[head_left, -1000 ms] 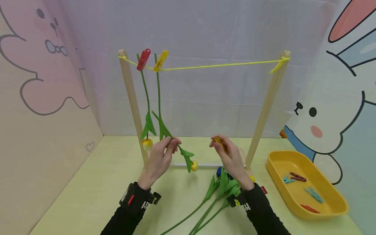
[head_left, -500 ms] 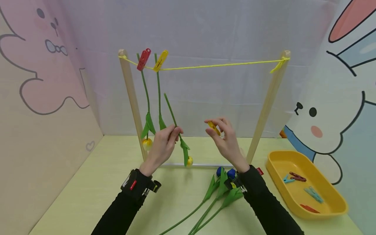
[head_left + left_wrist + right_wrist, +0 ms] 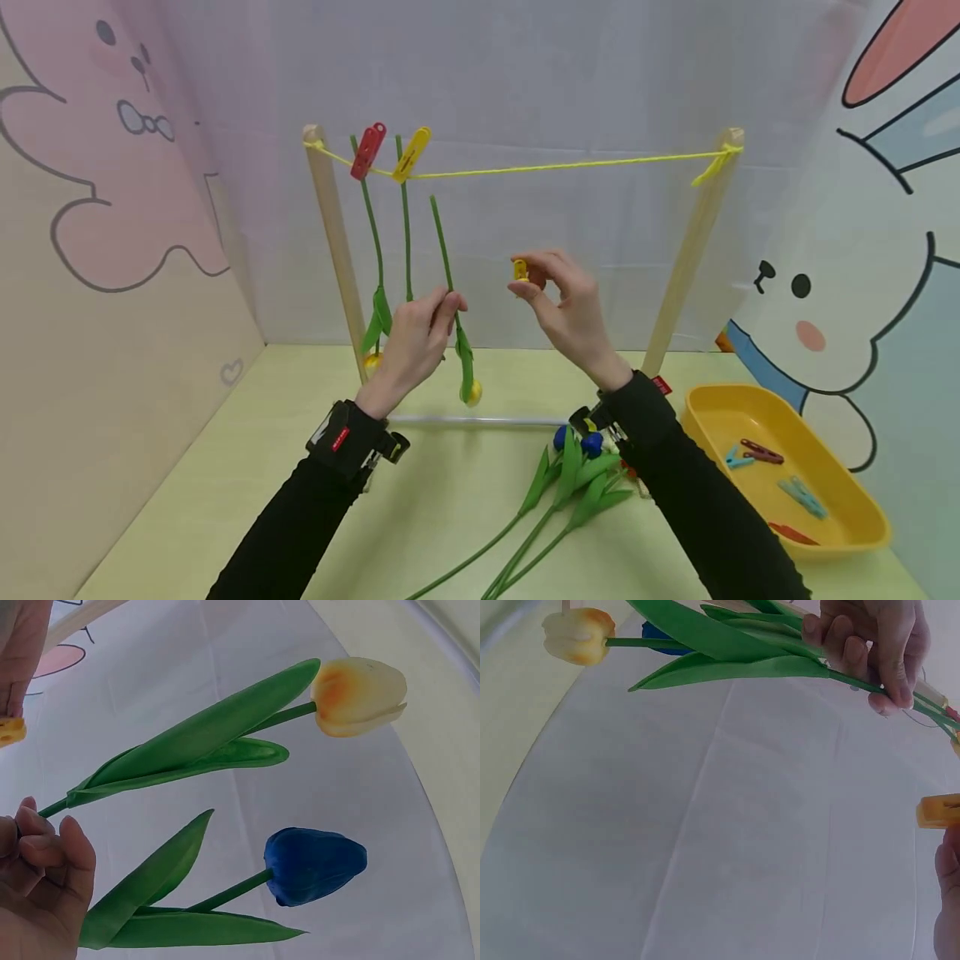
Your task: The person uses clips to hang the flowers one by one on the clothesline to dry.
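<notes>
My left hand (image 3: 414, 343) pinches the green stem of a yellow tulip (image 3: 471, 392), which hangs bloom down with its bare stem end pointing up below the yellow string (image 3: 555, 167). The same yellow-orange tulip (image 3: 358, 697) shows large in the left wrist view. To the right, my right hand (image 3: 568, 310) pinches a yellow clothespin (image 3: 521, 270) between thumb and fingertips. On the string's left part, a red clothespin (image 3: 368, 152) and a yellow clothespin (image 3: 412, 155) each hold a tulip stem. One of these hanging tulips has a blue bloom (image 3: 315, 867), partly hidden by my hand in the head view.
Two wooden posts (image 3: 692, 242) carry the string, with a pale bar (image 3: 480, 421) low between them. Several tulips (image 3: 570, 487) lie on the table. At the right, a yellow tray (image 3: 701, 408) holds several clothespins (image 3: 802, 497). A white cloth (image 3: 570, 83) hangs behind.
Both hands have risen. The tulip in my left hand has swung closer to vertical, its stem end nearer the string. My right hand has lifted the clothespin and moved it leftward.
</notes>
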{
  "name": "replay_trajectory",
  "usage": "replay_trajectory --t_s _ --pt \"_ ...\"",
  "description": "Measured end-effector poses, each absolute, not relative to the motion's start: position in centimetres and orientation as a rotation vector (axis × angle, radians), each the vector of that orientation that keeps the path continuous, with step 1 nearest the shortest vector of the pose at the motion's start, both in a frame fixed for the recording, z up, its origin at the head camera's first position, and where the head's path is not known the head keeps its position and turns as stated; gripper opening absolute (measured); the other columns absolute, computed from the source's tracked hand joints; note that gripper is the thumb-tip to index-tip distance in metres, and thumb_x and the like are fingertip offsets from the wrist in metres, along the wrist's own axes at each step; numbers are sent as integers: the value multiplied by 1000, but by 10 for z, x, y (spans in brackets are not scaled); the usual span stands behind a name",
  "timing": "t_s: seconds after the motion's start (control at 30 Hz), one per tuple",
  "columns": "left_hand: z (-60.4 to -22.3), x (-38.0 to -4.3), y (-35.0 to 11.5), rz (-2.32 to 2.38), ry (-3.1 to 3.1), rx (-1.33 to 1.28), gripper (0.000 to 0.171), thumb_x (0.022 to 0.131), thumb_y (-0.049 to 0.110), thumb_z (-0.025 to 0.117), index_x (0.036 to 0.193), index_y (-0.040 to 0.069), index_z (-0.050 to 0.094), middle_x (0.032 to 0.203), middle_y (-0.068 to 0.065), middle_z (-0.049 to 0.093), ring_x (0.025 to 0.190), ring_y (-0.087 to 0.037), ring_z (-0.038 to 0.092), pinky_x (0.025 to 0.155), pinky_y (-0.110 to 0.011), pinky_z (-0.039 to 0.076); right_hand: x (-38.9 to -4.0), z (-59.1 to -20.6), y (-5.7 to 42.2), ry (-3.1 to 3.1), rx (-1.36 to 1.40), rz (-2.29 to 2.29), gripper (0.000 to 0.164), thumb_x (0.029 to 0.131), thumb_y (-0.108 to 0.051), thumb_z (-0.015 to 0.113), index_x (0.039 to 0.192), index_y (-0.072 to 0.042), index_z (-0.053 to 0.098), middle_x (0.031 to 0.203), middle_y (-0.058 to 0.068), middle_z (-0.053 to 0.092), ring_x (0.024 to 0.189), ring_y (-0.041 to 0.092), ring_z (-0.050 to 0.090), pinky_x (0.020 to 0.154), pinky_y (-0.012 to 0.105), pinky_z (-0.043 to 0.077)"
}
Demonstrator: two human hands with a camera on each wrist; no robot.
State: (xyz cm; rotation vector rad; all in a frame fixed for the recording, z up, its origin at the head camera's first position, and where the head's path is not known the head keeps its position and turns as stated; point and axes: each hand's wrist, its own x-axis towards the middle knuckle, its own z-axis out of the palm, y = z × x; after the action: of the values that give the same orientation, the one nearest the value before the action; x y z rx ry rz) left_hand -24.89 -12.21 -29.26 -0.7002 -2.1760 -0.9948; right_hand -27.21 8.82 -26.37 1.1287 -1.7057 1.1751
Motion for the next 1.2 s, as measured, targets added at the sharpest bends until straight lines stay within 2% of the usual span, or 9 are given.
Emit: replay_trajectory --t_s 0.1,0.23,0.37,0.53,0.8,1.03,1.2 --pt "-286 -250 -122 -981 -2187 -695 30 107 12 45 94 -1 69 61 -7 52 51 -9 41 52 -21 33 -274 -250 86 -1674 1159 1168 33 82 12 73 113 14 62 95 24 64 84 24 62 85 16 50" --pt "-279 -251 -121 -977 -2206 -672 32 108 13 43 95 -1 68 61 -9 53 51 -11 41 52 -22 32 -277 -232 81 -1632 1209 1161 34 83 11 72 114 16 58 101 26 65 89 28 68 89 21 55" --pt "-273 -253 -120 -975 -2222 -652 33 109 15 42 96 -1 68 63 -11 55 50 -13 41 52 -22 31 -280 -215 76 -1600 1248 1147 33 85 8 73 112 17 57 102 28 65 90 28 69 90 24 56" --pt "-267 -258 -119 -979 -2223 -631 33 109 15 42 96 -2 68 64 -13 57 50 -14 41 52 -22 31 -286 -196 69 -1581 1267 1136 31 84 8 75 107 17 57 100 30 64 87 31 69 88 22 57" --pt "-257 -262 -120 -987 -2247 -611 33 109 17 42 98 -1 68 69 -14 59 54 -18 47 55 -24 32 -293 -168 60 -1592 1277 1126 28 87 2 75 104 16 58 97 27 63 89 34 70 89 25 57" --pt "-255 -263 -119 -1004 -2282 -581 34 110 18 41 99 0 68 68 -12 57 55 -19 46 57 -25 33 -296 -152 49 -1616 1270 1142 23 89 -2 73 99 12 59 92 23 69 84 30 72 86 26 57" --pt "-252 -262 -118 -1007 -2281 -570 34 110 17 41 99 0 68 66 -11 54 54 -19 46 56 -25 32 -297 -145 45 -1641 1216 1196 23 90 -4 73 100 12 60 95 23 70 86 26 71 86 26 57"
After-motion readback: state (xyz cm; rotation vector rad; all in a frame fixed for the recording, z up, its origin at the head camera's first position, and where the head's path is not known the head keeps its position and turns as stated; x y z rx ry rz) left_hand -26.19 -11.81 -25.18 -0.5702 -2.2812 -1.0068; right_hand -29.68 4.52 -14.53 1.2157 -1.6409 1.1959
